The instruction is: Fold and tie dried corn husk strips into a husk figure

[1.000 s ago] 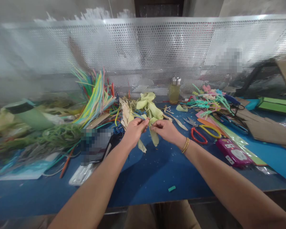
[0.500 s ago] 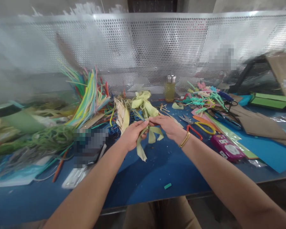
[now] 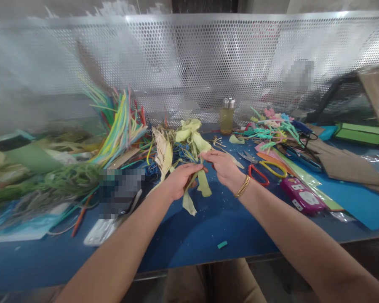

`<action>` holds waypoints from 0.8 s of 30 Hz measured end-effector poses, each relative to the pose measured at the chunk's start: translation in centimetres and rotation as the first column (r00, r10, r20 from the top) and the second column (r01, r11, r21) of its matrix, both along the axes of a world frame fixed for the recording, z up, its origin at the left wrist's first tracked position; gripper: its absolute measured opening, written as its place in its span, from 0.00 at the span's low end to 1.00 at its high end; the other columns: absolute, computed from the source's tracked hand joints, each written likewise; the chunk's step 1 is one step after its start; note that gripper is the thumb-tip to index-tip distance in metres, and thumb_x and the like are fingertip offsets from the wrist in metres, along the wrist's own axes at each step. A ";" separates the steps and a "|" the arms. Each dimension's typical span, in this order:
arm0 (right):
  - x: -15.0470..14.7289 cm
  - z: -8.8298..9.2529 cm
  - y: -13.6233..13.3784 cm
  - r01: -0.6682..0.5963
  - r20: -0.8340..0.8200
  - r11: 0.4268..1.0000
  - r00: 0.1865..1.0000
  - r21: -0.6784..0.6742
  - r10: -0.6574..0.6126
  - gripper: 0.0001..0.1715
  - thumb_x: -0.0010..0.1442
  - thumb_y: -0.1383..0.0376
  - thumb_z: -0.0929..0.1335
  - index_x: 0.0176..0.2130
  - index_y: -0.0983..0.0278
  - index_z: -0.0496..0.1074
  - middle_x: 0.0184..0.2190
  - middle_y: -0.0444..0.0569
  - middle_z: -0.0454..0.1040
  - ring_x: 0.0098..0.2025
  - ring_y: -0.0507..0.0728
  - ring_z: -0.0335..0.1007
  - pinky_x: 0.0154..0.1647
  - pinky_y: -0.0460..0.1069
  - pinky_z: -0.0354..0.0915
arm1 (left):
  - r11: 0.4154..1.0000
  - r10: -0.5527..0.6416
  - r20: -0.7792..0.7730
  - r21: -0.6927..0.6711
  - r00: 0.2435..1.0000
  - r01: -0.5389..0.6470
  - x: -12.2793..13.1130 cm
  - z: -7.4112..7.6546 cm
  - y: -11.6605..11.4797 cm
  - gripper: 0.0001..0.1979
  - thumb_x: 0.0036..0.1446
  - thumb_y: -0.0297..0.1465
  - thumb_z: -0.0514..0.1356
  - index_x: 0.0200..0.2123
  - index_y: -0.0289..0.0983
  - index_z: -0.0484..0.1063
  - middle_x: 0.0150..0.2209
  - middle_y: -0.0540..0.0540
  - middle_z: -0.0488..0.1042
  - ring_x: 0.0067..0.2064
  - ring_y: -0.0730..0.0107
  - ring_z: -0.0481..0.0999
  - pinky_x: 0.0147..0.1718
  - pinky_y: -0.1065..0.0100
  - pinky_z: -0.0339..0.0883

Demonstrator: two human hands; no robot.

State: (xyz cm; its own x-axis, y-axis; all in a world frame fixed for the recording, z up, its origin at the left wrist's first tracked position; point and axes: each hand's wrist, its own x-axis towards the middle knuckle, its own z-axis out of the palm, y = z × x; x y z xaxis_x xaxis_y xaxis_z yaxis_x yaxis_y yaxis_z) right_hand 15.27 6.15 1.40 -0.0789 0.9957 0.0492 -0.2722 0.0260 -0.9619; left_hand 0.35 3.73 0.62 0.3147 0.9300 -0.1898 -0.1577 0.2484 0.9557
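Observation:
My left hand (image 3: 180,182) is closed, thumb over fingers, around a thin stem with pale green leaf-like strips (image 3: 204,185). The strips hang below the fingers; whether they are paper or husk I cannot tell. My right hand (image 3: 221,165), with a gold bracelet (image 3: 242,186) at the wrist, pinches at the upper end of the same piece, just above the left thumb. The exact grip between the fingertips is too small to make out. Right behind the hands lie a pale green crinkled bunch (image 3: 189,132) and a beige husk-like bundle (image 3: 161,151).
Scissors (image 3: 258,171) with red and yellow handles lie to the right, near a purple case (image 3: 301,196). A glass bottle (image 3: 227,118) stands at the back. Coloured pipe cleaners (image 3: 120,122) and green cord (image 3: 72,183) fill the left. A perforated metal panel (image 3: 208,63) borders the table.
My right hand has shifted slightly, its fingers a bit more apart from the left hand. The strips that stuck out rightward now hang straight down.

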 end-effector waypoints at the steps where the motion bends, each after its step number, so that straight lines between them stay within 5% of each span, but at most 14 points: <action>1: 0.1 0.0 0.1 0.014 0.012 1.000 1.000 -0.004 -0.014 0.12 0.40 0.60 0.76 0.24 0.65 0.75 0.28 0.46 0.76 0.32 0.52 0.68 0.36 0.48 0.62 | 1.000 -0.024 -0.003 -0.001 1.000 0.024 0.0 0.0 -0.1 0.14 0.46 0.39 0.69 0.28 0.32 0.77 0.21 0.48 0.70 0.22 0.75 0.68 0.20 0.73 0.59; 12: 0.4 -0.4 0.7 0.049 0.098 0.998 0.994 0.031 -0.052 0.14 0.44 0.57 0.75 0.25 0.65 0.74 0.30 0.46 0.76 0.32 0.51 0.66 0.34 0.47 0.61 | 0.993 -0.114 -0.013 0.010 0.993 0.115 0.0 -0.1 -0.4 0.15 0.50 0.41 0.67 0.31 0.33 0.77 0.21 0.50 0.69 0.21 0.76 0.66 0.23 0.71 0.60; 18: 0.6 -0.7 0.9 -0.244 -0.019 0.941 0.969 -0.236 0.246 0.14 0.59 0.57 0.66 0.31 0.64 0.74 0.27 0.49 0.76 0.28 0.53 0.70 0.31 0.49 0.66 | 0.997 0.081 0.121 -0.013 0.989 -0.080 -0.3 0.4 0.0 0.12 0.54 0.38 0.65 0.35 0.34 0.76 0.27 0.47 0.73 0.28 0.72 0.72 0.29 0.70 0.68; 21: 0.5 -1.1 1.0 -0.372 -0.042 0.913 0.928 -0.167 0.370 0.07 0.57 0.63 0.67 0.30 0.64 0.74 0.27 0.50 0.77 0.29 0.54 0.71 0.34 0.51 0.69 | 0.995 0.101 0.167 -0.024 0.981 -0.099 -0.8 0.8 0.3 0.09 0.57 0.32 0.62 0.38 0.33 0.76 0.29 0.44 0.74 0.29 0.73 0.72 0.27 0.72 0.67; 24: 0.8 -1.4 1.1 -0.341 0.113 0.938 0.931 -0.063 0.346 0.04 0.51 0.65 0.71 0.29 0.63 0.75 0.28 0.49 0.78 0.28 0.53 0.70 0.32 0.49 0.69 | 0.996 0.083 0.161 0.017 0.984 -0.087 -1.1 1.1 0.4 0.08 0.55 0.26 0.61 0.39 0.32 0.75 0.32 0.44 0.74 0.30 0.75 0.71 0.26 0.74 0.64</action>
